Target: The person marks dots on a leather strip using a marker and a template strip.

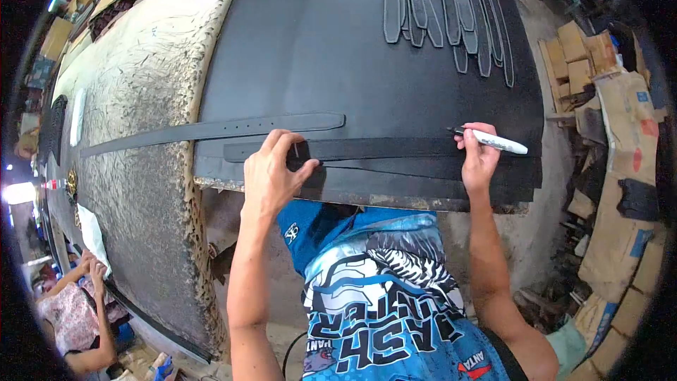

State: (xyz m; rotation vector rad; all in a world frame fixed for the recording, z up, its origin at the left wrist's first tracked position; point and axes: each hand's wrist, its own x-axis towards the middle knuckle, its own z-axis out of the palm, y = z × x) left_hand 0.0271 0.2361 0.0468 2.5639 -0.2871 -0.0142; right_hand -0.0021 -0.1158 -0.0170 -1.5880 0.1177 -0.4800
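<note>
My right hand [479, 159] grips a marker [502, 142] with a white barrel, its dark tip pointing left above the black sheet [310, 49]. Fingers bent and thumb out, my left hand [268, 173] rests on a black belt strip [388, 149] near the sheet's front edge. Between that thumb and fingers sits a small dark block-like shape [297, 154], too dark to name. Just beyond lies another belt strip [271, 125] with a row of holes, its tapered end to the right and its other end reaching left off the sheet.
Several belt strips [462, 7] with pale edge lines lie at the far right of the sheet. On the left is a worn, stained table surface [141, 204]. Another person's hands [92, 268] hold white material at lower left. Cardboard boxes [620, 141] stand along the right.
</note>
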